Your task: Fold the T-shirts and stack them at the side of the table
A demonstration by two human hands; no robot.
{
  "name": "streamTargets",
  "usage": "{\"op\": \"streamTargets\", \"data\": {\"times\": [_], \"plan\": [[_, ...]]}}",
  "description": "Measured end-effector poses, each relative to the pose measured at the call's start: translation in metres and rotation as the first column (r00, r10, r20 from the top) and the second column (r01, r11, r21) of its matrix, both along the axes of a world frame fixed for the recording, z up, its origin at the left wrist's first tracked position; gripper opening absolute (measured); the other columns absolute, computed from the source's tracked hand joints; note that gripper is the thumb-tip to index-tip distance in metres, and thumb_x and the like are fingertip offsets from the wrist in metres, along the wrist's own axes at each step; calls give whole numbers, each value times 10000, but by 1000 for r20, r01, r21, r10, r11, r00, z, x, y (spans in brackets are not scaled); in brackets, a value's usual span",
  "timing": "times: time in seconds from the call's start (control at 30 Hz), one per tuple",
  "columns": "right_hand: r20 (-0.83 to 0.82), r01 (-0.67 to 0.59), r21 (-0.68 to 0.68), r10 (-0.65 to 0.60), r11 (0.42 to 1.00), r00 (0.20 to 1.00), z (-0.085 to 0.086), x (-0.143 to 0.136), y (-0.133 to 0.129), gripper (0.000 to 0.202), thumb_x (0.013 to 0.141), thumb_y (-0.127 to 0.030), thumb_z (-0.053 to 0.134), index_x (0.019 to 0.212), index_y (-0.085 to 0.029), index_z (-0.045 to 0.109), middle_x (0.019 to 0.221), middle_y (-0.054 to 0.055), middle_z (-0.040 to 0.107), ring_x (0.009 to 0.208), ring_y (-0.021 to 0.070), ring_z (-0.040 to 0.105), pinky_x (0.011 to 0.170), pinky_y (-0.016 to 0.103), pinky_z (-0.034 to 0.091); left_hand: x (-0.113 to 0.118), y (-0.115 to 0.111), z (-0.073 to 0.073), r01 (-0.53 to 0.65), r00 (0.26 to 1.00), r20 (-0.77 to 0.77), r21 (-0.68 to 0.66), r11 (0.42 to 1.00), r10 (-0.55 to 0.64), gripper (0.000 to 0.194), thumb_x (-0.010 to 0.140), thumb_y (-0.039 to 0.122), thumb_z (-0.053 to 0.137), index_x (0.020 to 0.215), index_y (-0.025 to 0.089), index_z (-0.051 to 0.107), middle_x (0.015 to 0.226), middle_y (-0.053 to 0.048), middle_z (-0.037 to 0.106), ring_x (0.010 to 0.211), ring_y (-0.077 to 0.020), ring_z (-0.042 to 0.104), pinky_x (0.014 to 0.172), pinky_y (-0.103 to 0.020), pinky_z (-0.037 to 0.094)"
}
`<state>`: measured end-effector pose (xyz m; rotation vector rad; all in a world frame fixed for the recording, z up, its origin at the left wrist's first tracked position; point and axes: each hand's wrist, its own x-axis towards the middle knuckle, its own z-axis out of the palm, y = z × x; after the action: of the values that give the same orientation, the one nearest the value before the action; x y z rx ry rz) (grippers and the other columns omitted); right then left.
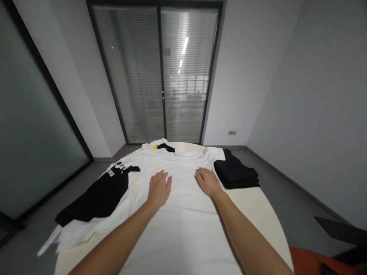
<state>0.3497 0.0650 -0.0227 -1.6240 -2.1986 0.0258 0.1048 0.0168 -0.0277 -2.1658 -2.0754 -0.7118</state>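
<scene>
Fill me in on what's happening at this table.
A person has both bare hands, left and right, resting on a white T-shirt spread out over a light table. Folded black garments sit stacked by the right hand, partly under the shirt's sleeve. To the left lie more clothes, including a black piece with white lettering.

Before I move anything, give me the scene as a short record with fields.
left hand: open, palm down on white shirt
right hand: open, palm down on same shirt
shirt: spread out, collar at far end
left side: black garment with white print
right side: folded black stack beside the shirt
table: pale, bare near right edge
</scene>
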Motion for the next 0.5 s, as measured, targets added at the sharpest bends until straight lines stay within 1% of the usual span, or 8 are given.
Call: {"op": "streamTargets", "data": {"times": [0.07,0.13,0.2,0.27,0.37,0.43,0.5], "plan": [[16,11,-13,-11,1000,1000,-1,0,-3,453,1045,-415,312,1269,-176,625,1352,110,618,1267,230,522,1098,337,325,-5,-3,-2,-35,999,20,-21,999,35,475,1043,395,290,1357,185,576,1528,-105,464,1422,-293,386,1183,-519,264],[34,18,-33,-17,999,999,-3,-2,-5,464,1040,-422,320,1310,-179,610,1404,116,582,1312,239,488,1120,359,306,-8,-4,-5,-46,999,24,-56,997,47,503,1043,423,270,1404,198,538,1569,-97,406,1454,-316,331,1183,-555,241],[51,29,-56,-26,998,998,-4,-3,-6,479,1034,-435,331,1367,-190,574,1474,118,521,1365,253,437,1138,389,282,-8,-1,-6,-70,998,-4,-115,991,70,526,1029,458,290,1423,195,519,1580,-116,383,1456,-343,323,1166,-583,246],[69,47,-84,-41,995,997,-6,-4,-5,509,1023,-462,352,1426,-203,523,1537,115,449,1416,277,375,1153,428,251,-5,6,-5,-112,993,-60,-158,981,104,544,995,487,359,1407,176,531,1563,-154,399,1433,-371,349,1143,-596,262],[96,78,-134,-65,988,993,-9,-4,-2,568,1005,-509,372,1483,-216,461,1585,104,380,1460,311,300,1169,473,198,3,22,0,-167,982,-114,-145,975,152,539,948,496,432,1325,147,596,1494,-194,478,1369,-390,424,1115,-576,292],[103,88,-156,-73,984,992,-9,-3,0,588,996,-524,377,1489,-214,453,1590,102,371,1468,321,284,1172,477,183,9,32,3,-181,980,-110,-114,977,169,522,948,479,429,1294,136,616,1464,-196,508,1336,-381,456,1113,-560,294],[102,88,-158,-72,983,992,-6,-4,1,588,981,-527,403,1468,-206,478,1574,105,397,1455,325,304,1164,462,203,12,37,3,-186,979,-101,-90,978,177,523,962,456,412,1317,123,601,1470,-197,500,1344,-375,447,1120,-555,287]]}}
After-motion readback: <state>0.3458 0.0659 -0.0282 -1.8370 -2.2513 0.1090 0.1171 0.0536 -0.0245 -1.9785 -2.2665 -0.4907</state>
